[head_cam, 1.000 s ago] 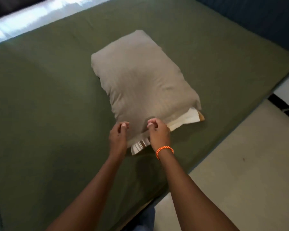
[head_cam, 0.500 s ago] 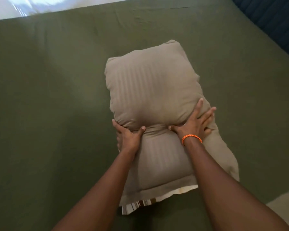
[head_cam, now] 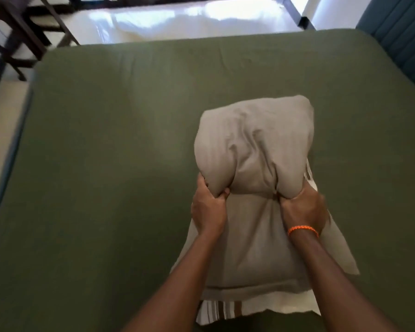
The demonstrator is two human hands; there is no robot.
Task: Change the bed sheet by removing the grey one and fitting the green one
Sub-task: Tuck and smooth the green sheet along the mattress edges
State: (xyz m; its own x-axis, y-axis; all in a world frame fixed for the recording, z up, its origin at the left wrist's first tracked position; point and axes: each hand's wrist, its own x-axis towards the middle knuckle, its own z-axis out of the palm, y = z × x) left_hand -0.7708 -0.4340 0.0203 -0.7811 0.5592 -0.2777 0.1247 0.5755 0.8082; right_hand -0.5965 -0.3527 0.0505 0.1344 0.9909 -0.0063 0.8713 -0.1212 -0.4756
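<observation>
Green sheet (head_cam: 106, 164) fitted over the mattress, covering it edge to edge. On it, right of centre, a grey-cased pillow (head_cam: 254, 144) with its far half bunched up. Left hand (head_cam: 207, 209) and right hand (head_cam: 302, 209) each grip the pillow's sides mid-length, thumbs dug into the fabric. Orange bracelet (head_cam: 302, 230) on right wrist. Striped inner pillow (head_cam: 225, 312) pokes out at the near end. No readable writing. Blue headboard (head_cam: 398, 44) at right, dark chair frame (head_cam: 17, 39) top left.

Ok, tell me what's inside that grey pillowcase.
A striped white and brown pillow sticks out of the grey pillowcase's near open end. Both hands grip the bunched case; the pillow's remaining length is covered.
</observation>
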